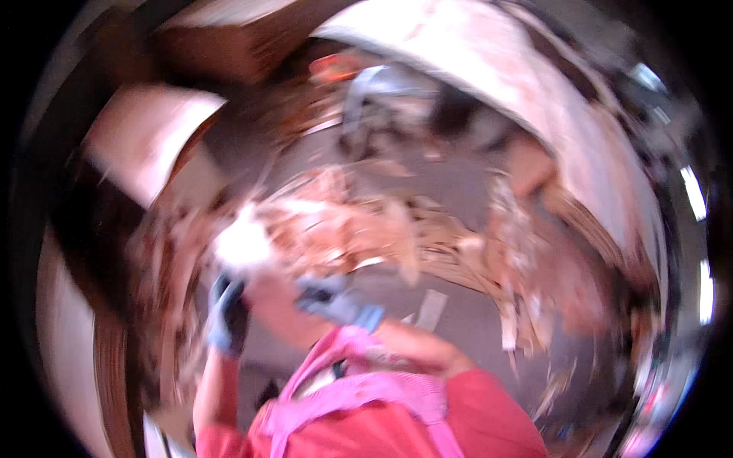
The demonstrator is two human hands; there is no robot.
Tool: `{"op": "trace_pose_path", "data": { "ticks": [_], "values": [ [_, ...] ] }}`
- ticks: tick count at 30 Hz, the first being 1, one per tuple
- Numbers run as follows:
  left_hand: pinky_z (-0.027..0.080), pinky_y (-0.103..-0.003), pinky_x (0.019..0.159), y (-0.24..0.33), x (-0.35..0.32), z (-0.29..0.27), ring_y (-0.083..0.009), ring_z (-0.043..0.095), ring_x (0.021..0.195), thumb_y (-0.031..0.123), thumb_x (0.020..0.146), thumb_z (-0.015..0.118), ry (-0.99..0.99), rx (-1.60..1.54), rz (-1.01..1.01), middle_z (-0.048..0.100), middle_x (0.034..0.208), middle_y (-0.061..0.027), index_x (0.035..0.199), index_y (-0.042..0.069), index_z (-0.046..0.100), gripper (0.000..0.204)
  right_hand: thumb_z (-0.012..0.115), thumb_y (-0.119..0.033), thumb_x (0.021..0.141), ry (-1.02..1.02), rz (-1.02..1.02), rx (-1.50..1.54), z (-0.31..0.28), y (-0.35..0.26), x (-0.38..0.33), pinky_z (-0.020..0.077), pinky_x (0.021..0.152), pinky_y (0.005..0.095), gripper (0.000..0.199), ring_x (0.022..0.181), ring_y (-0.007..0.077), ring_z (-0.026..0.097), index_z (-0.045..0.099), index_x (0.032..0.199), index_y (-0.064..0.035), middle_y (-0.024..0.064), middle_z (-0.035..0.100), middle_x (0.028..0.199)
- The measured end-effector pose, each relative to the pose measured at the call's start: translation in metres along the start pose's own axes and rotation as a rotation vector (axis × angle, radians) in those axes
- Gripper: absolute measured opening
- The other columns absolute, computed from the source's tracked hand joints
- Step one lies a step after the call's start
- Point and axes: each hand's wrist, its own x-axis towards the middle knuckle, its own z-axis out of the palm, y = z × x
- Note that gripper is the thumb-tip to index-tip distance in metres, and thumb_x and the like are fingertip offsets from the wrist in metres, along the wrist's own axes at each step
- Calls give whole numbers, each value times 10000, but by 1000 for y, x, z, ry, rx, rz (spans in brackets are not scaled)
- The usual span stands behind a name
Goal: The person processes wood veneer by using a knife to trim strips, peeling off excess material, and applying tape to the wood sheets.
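My left hand (227,314), in a blue glove, is raised at about 8 o'clock from the middle of the view, its fingers curled up around the lower edge of a pale, whitish, blurred piece of scrap (244,243). The blur hides that piece's shape, so I cannot tell its long axis or which way it points; it sits just above the glove, toward 12 o'clock from it. My right hand (330,299), also in a blue glove, lies just to the 3 o'clock side of the left one, fingers bent and reaching toward 9 o'clock; whether it grips anything I cannot tell. Between the two gloves is a pinkish blurred surface I cannot identify. My red sleeves and pink apron straps (359,389) fill the 6 o'clock edge.

Beyond my hands, a heap of thin light wooden strips and splinters (427,237) spreads across a grey floor (466,320), trailing toward 4 o'clock. A large curved pale pink panel (534,91) arcs from 12 to 3 o'clock. Brown cardboard boxes (221,46) stand at 11 o'clock, a tan flat board (145,137) at 10 o'clock
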Motion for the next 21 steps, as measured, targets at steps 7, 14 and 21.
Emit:
{"op": "trace_pose_path", "data": {
  "ticks": [7,14,21],
  "values": [
    [519,-314,895,9,-6,-38,-137,624,1052,171,964,574,47,-116,-17,635,1189,-30,1331,53,524,389,797,-171,795,-177,64,-134,17,11,6,376,557,248,605,600,84,393,558,1327,-10,-7,467,669],
    [504,-358,964,-10,-45,-134,-186,624,1100,204,973,553,220,-571,87,643,1215,-68,1330,54,527,388,782,-171,801,-553,23,-250,49,11,28,306,489,291,564,540,98,312,577,1314,-57,30,324,623],
    [518,-402,928,19,-90,-206,-216,647,1040,361,954,590,526,-684,303,671,1137,-88,1267,73,571,427,731,-175,838,-1022,220,-480,61,27,80,468,614,314,565,590,148,553,541,1368,-128,111,619,688]
  ]
}}
